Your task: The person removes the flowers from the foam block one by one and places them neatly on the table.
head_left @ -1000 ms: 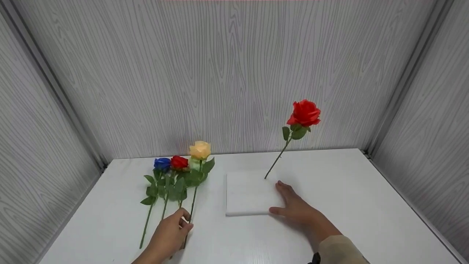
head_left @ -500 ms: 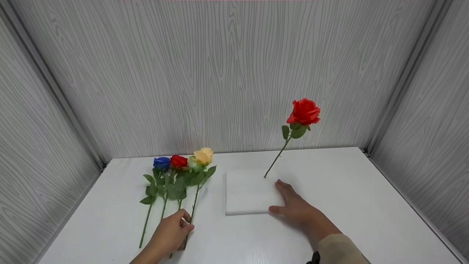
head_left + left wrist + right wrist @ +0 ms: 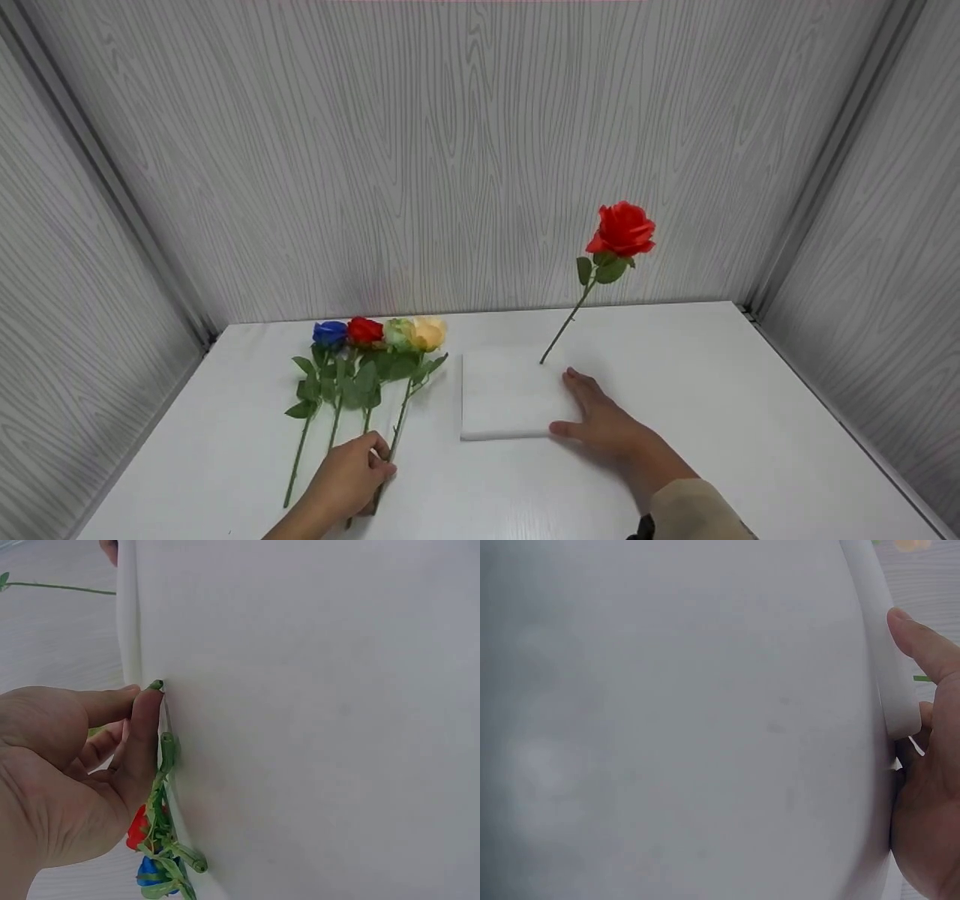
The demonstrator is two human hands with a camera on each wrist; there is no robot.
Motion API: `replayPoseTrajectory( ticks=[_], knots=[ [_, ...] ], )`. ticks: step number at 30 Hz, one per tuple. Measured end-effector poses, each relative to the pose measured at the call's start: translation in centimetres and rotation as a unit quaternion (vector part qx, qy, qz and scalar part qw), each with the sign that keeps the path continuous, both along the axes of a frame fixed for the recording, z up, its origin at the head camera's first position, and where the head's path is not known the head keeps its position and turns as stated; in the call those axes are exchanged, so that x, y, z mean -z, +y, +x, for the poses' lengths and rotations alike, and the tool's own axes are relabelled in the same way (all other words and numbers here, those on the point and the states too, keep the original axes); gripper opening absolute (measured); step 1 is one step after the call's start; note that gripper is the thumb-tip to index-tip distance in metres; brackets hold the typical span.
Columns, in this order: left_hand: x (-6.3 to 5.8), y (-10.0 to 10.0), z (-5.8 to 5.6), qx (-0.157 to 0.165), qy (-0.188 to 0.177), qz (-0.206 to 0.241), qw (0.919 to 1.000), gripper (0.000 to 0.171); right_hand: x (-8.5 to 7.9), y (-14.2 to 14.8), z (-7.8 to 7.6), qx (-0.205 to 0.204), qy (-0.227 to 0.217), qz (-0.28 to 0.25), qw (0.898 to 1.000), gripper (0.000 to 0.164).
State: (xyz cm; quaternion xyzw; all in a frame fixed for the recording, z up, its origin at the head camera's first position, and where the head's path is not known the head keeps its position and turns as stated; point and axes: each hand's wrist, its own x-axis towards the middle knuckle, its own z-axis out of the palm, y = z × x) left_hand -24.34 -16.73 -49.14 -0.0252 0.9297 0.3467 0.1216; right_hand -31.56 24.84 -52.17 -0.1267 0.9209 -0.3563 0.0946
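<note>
With thumb and fingers, my left hand (image 3: 345, 474) pinches the lower stem of a yellow rose (image 3: 428, 334). The stem's cut end (image 3: 156, 684) pokes out at the fingertips in the left wrist view. The yellow bloom lies over a pale green rose (image 3: 398, 333). My right hand (image 3: 604, 421) rests against the right side of a flat white block (image 3: 510, 397), thumb and forefinger spread. In the right wrist view the thumb touches the block's front edge (image 3: 877, 637). A red rose (image 3: 622, 229) stands in the block near its back, leaning right.
Left of the held stem, a second red rose (image 3: 365, 331) and a blue rose (image 3: 330, 334) lie side by side, leaves overlapping. All stands on a white tabletop (image 3: 750, 420). Grey wood-grain panels (image 3: 480, 150) enclose the back and both sides.
The yellow bloom has tipped down and to the right, uncovering more of the pale green rose. My left hand keeps its pinch on the stem. The right hand stays still at the block.
</note>
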Motion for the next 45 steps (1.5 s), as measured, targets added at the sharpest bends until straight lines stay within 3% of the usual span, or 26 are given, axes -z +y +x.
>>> replayPoseTrajectory(
  ticks=[12, 22, 33, 41, 45],
  knots=[
    [0.16, -0.33, -0.23, 0.024, 0.004, -0.02, 0.9995, 0.014, 0.47, 0.0, -0.38, 0.008, -0.007, 0.003, 1.0, 0.109],
    [0.04, -0.08, -0.49, 0.016, -0.01, -0.033, 0.9993, 0.014, 0.36, -0.04, -0.36, 0.012, -0.009, 0.006, 1.0, 0.109],
    [0.2, -0.15, -0.44, -0.002, -0.025, -0.015, 0.9996, 0.014, 0.15, -0.17, -0.16, 0.01, -0.009, 0.005, 1.0, 0.108],
    [0.08, -0.07, -0.25, 0.011, 0.011, -0.04, 0.9991, 0.019, -0.22, -0.28, 0.25, 0.018, -0.026, -0.015, 0.999, 0.109],
    [-0.03, 0.12, -0.14, 0.003, -0.004, -0.032, 0.9995, 0.02, -0.22, -0.23, 0.23, 0.018, -0.024, -0.014, 0.999, 0.109]
  ],
)
